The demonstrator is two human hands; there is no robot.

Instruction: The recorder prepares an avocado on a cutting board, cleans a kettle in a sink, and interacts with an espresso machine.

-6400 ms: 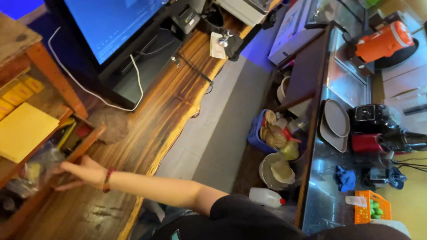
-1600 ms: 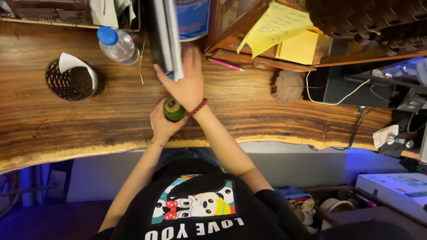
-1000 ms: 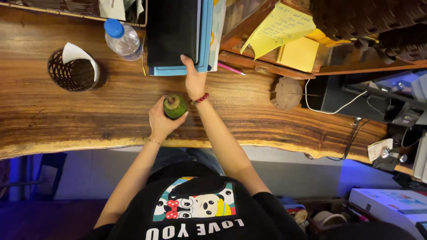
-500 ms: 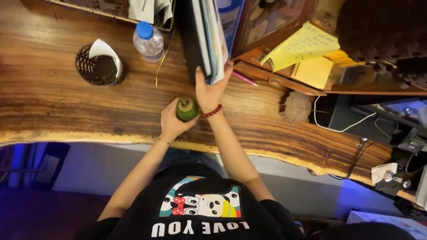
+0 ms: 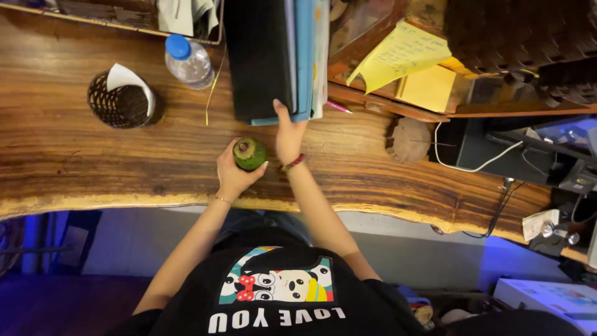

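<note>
My left hand (image 5: 233, 177) is closed around a green avocado (image 5: 249, 153), which it holds just above the wooden desk (image 5: 93, 162). My right hand (image 5: 289, 134), with a red bracelet at the wrist, reaches forward. Its fingers press on the near edge of a stack of black and blue folders (image 5: 267, 56) that stands at the back of the desk. The two hands are close together, the avocado just left of my right wrist.
A water bottle with a blue cap (image 5: 188, 61) and a dark wicker cup holding white paper (image 5: 119, 102) stand to the left. On the right are yellow notes (image 5: 404, 59), a pink pen (image 5: 339, 107), a round brown object (image 5: 408, 140) and cables.
My right hand has stayed on the folder stack, which now looks less tilted than half a second ago. My left hand keeps hold of the avocado. The view has shifted slightly.
</note>
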